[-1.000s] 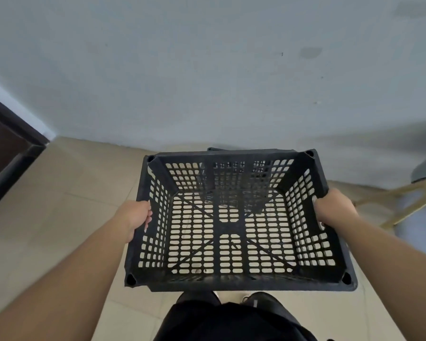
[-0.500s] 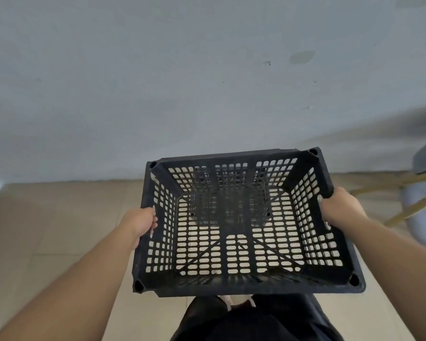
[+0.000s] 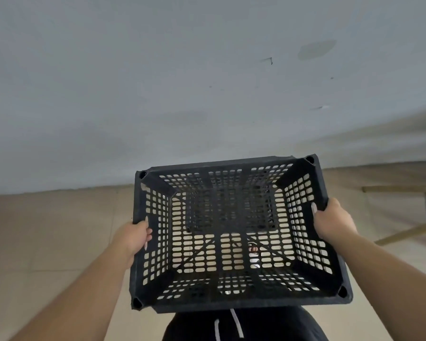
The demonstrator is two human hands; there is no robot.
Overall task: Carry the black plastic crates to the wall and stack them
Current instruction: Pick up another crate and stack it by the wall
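No brand, label or writing can be read anywhere on the black perforated plastic crate [image 3: 234, 232] or on the surfaces around it. The left hand [image 3: 133, 238] closes its grip on the crate's left rim, thumb lying over the top edge and fingers curled against the slotted side wall, holding the crate firmly. The right hand [image 3: 332, 221] does the same on the right rim, thumb on top of the edge and the other fingers wrapped out of sight beneath it. Between the two hands the crate is held off the floor, open side up, in front of the person's body, its far edge close to the pale grey wall [image 3: 182, 82] and its near edge over the black trousers with white drawstrings [image 3: 244, 326]. Through the slotted bottom of the far half a second dark crate [image 3: 229, 207] shows underneath, standing by the wall; whether the two touch cannot be told. Through the near half of the bottom the beige tiled floor [image 3: 46, 237] shows, along with a bare foot [image 3: 253, 249] in what looks like a sandal. At the right edge of the scene, wooden legs of a chair [image 3: 409, 232] angle across the floor, well apart from the crate. The wall carries a few faint marks and a darker patch up to the far right.
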